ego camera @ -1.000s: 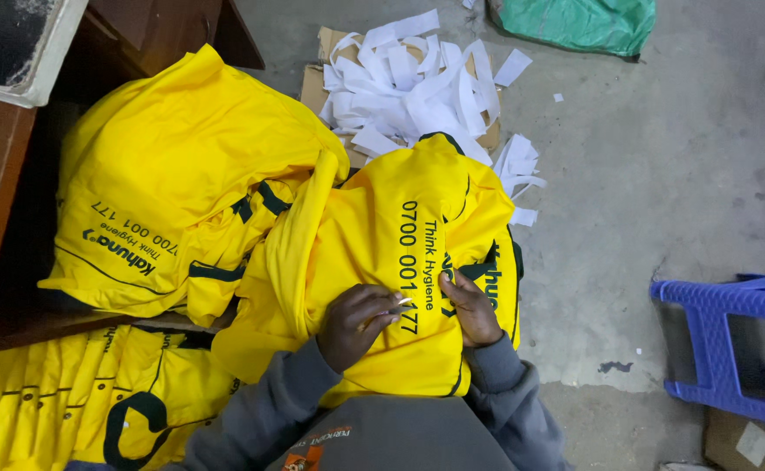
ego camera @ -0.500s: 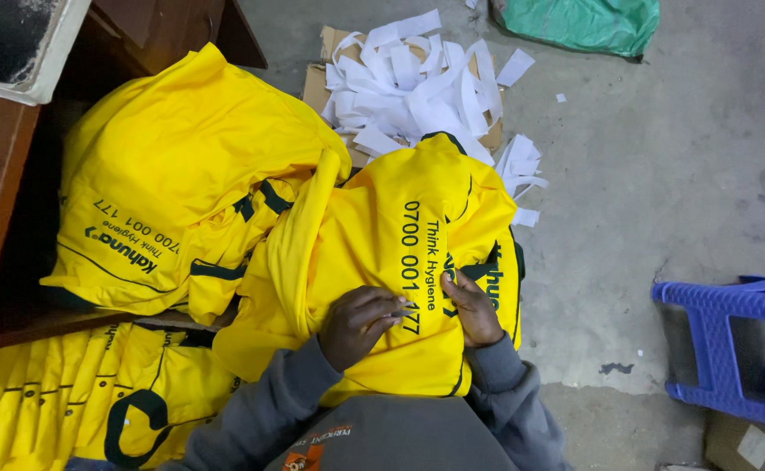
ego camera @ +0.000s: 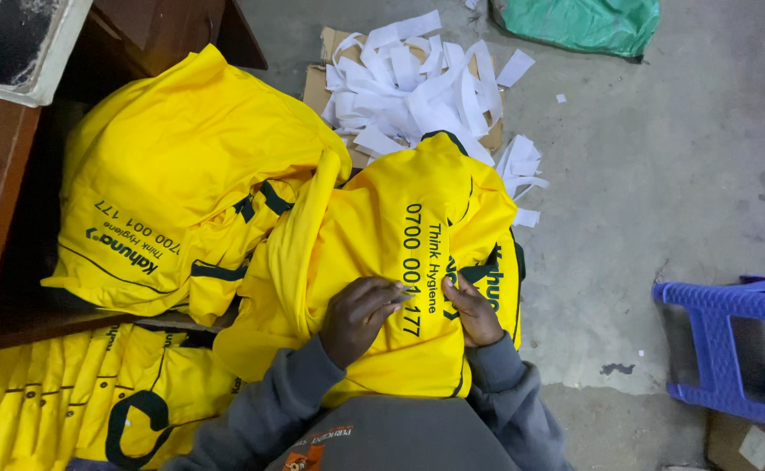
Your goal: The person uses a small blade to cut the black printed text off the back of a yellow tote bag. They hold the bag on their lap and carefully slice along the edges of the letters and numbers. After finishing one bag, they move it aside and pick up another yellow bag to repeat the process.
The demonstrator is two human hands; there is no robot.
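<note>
I see heap of yellow shirts [ego camera: 181,201] filling left side, white paper strips [ego camera: 417,87] on cardboard beyond, blue stool [ego camera: 723,331] at right

Yellow shirt [ego camera: 400,288] spread on my lap, dark print facing up; I judge it light, limp, slightly slick, no risk of breaking, best pinched at flat cloth beside print

Left hand [ego camera: 360,318] curled, fingers pinching at lettering

Right hand [ego camera: 474,312] pressed flat on cloth, fingers together, holding it taut
</note>
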